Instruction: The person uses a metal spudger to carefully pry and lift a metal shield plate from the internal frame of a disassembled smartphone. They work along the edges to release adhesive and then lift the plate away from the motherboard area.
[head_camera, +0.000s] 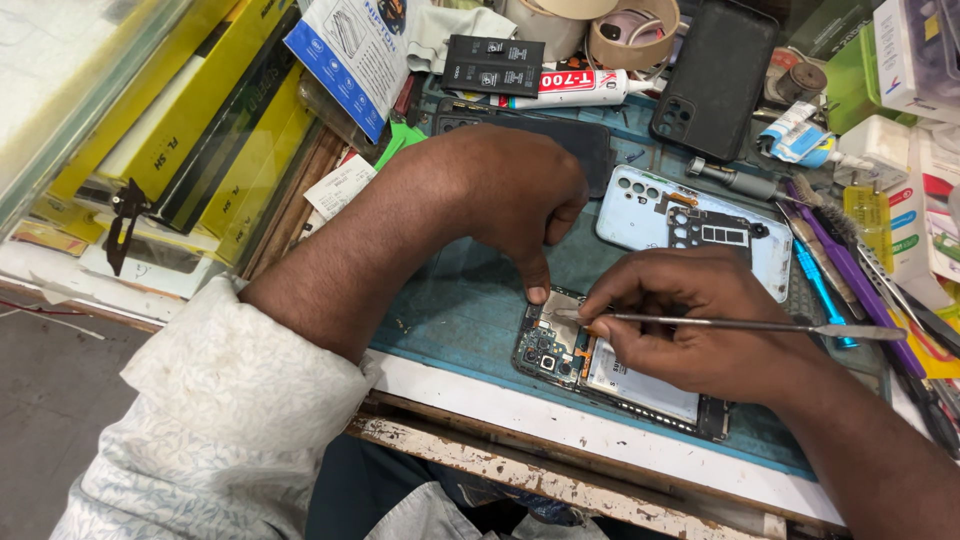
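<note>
From the head camera, your left hand (510, 195) presses one fingertip on the opened phone (610, 365), lying near on the teal mat (460, 300); your right hand (700, 325) pinches a thin metal spudger (740, 324), tip at the phone's board, white back cover (690, 225) just beyond

A worn desk (560, 480) with chipped white paint along its front edge, a teal mat (450, 310) spread over it, grey floor (40, 400) at lower left, even light
</note>
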